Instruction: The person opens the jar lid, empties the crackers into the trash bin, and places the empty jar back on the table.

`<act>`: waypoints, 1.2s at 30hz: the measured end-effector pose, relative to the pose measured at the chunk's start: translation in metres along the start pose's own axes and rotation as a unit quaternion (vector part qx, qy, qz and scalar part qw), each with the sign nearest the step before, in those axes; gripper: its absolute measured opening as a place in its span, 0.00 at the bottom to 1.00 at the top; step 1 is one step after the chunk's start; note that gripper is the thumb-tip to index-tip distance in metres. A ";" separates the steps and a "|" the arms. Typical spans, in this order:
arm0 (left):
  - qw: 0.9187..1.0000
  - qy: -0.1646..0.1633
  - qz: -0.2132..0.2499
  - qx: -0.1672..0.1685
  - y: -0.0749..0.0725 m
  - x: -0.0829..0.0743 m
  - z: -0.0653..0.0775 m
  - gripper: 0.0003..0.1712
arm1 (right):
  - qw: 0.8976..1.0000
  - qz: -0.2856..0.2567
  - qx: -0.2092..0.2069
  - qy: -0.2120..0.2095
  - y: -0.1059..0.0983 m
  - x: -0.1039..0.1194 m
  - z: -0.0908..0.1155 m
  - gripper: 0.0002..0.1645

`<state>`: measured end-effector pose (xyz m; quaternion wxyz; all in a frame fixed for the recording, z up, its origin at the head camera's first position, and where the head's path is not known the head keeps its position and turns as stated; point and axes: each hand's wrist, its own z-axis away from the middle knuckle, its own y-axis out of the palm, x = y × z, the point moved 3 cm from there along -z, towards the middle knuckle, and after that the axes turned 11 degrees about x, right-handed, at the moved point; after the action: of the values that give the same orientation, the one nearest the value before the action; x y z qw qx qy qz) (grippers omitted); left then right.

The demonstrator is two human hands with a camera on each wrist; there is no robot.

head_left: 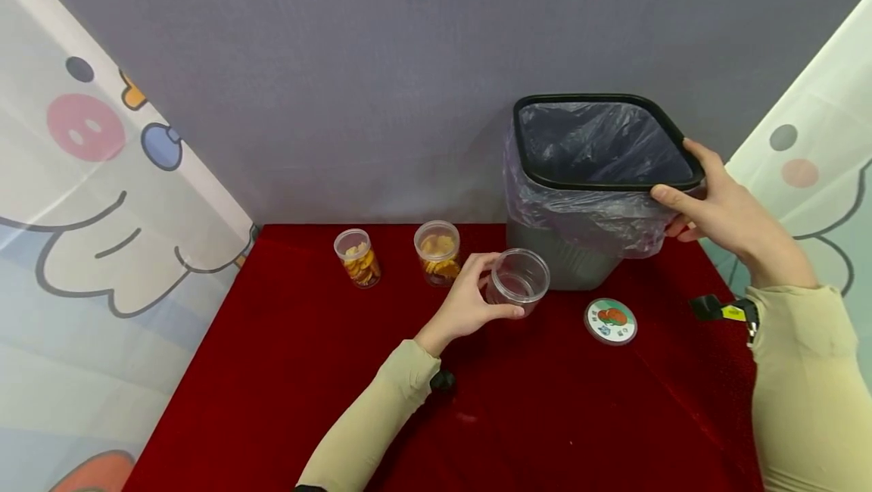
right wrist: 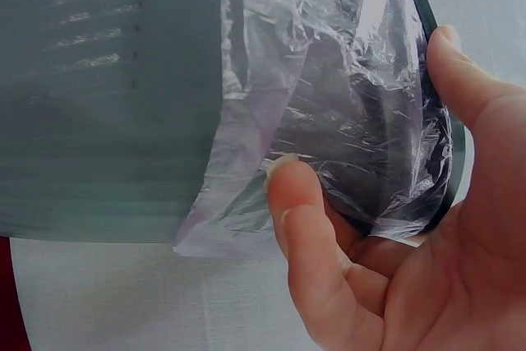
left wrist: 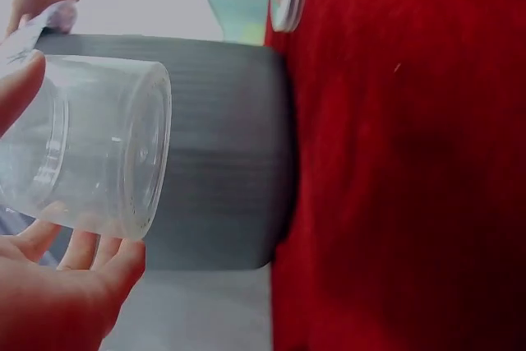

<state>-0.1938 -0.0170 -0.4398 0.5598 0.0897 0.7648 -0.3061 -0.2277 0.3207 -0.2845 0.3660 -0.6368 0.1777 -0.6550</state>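
Note:
My left hand (head_left: pixel 465 301) holds a clear plastic jar (head_left: pixel 515 284), lidless with nothing visible inside, its thumb and fingers on opposite sides. In the left wrist view the jar (left wrist: pixel 99 150) overlaps the grey trash bin (left wrist: pixel 226 154). At the bin's near right corner, my right hand (head_left: pixel 732 212) grips the black rim (head_left: pixel 616 187). The right wrist view has the thumb of the right hand (right wrist: pixel 485 203) at the rim and its fingers curled by the translucent bag (right wrist: pixel 362 104) that lines the bin. A round lid (head_left: pixel 611 322) with a printed picture lies before the bin.
Two clear jars with yellow chips stand on the red cloth (head_left: pixel 293 356): a narrow jar (head_left: pixel 359 261) at left and a wider jar (head_left: pixel 439 253) nearer my left hand. A grey wall (head_left: pixel 341 83) rises behind, with cartoon-printed curtains (head_left: pixel 61 265) at both sides.

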 end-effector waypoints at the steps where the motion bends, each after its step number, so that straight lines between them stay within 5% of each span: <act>1: 1.000 -0.003 0.001 0.005 0.003 0.002 -0.001 0.48 | 1.000 0.000 -0.001 0.000 0.000 0.000 0.000 0.58; 15: 0.998 -0.067 -0.004 0.017 0.041 0.030 -0.023 0.47 | 1.000 0.006 0.002 0.002 -0.001 -0.002 0.001 0.58; 29: 0.992 -0.102 -0.057 0.052 0.078 0.031 -0.032 0.49 | 1.000 0.009 -0.001 0.007 -0.001 0.000 0.001 0.58; 36: 0.989 -0.120 -0.078 0.046 0.084 0.034 -0.030 0.50 | 1.000 0.005 0.001 0.007 0.000 0.000 0.000 0.58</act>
<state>-0.1899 0.0605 -0.4964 0.6170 0.0187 0.6819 -0.3924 -0.2274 0.3208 -0.2846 0.3686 -0.6311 0.1827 -0.6577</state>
